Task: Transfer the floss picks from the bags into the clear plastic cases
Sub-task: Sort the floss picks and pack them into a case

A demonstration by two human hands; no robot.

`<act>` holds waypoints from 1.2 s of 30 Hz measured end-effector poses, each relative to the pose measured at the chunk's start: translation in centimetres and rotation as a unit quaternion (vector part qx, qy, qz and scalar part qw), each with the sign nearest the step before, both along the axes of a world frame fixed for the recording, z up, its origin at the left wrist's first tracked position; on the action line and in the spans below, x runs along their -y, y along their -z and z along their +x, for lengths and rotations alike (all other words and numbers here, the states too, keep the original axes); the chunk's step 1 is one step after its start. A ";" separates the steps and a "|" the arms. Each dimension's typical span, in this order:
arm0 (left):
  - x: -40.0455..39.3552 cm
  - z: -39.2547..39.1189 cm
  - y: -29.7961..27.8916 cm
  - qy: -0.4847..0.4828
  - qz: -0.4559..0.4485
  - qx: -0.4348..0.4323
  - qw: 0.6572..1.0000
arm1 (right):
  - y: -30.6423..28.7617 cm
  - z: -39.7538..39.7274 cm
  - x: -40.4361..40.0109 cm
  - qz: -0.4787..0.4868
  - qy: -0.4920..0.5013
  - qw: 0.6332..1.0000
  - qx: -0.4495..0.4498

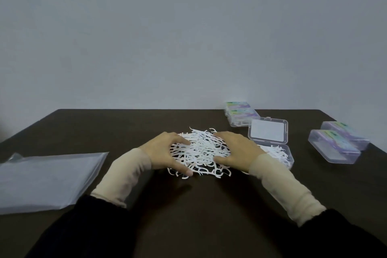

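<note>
Cupping: your left hand (pixel 165 153) and right hand (pixel 236 151) are corralling loose floss picks (pixel 201 151), fingers curled around the pile, for scooping into the open case (pixel 287 151).

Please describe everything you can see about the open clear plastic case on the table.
The open clear plastic case is a small box of transparent, faintly bluish plastic with rounded corners. Its hinged lid stands tilted back on the far side, with a small clasp tab on its top edge. The tray already holds some white floss picks. It rests on the dark table, just right of the loose pile; the right hand partly hides its near left corner.
</note>
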State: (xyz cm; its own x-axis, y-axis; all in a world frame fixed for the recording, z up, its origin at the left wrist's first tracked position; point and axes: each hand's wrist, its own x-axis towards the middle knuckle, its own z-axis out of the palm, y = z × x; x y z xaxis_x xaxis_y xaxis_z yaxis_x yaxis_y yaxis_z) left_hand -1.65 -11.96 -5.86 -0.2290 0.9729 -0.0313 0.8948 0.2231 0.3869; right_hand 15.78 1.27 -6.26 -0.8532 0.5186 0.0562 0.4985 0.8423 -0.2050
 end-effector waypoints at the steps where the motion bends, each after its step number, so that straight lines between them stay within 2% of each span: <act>1: 0.0 0.0 0.0 0.006 -0.015 0.003 1.000 | -0.1 -0.5 0.0 -0.003 0.006 1.000 0.005; 5: -0.4 -0.4 0.4 0.015 0.010 -0.013 1.000 | -0.2 -2.5 0.2 0.001 0.023 1.000 -0.002; 10: -0.9 -1.0 0.7 -0.005 0.073 -0.014 0.997 | 0.3 -3.4 0.1 0.017 0.014 0.997 -0.080; 18: -1.2 -1.1 1.0 -0.021 0.101 -0.013 0.995 | 0.8 -3.2 -0.4 0.009 -0.015 0.988 -0.154; 22: -0.9 -1.0 0.7 -0.032 0.150 -0.003 0.988 | 0.6 -2.8 -0.5 -0.016 -0.010 0.979 -0.201; 28: -0.8 -0.9 0.8 -0.058 0.216 0.063 0.973 | 0.2 -1.9 -1.2 -0.084 0.008 0.958 -0.274; 36: -0.5 -0.7 0.5 -0.078 0.305 0.171 0.934 | -1.0 0.0 -2.3 -0.209 0.030 0.896 -0.392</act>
State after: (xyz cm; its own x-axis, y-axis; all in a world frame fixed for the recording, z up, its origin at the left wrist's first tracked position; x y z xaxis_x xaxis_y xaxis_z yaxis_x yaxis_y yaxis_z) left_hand -2.32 -11.46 -6.37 -0.4479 0.7891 0.4204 0.6706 -0.0144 0.7416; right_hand 15.74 3.55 -5.24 -0.6067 0.6776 0.4157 0.1059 0.5871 -0.8025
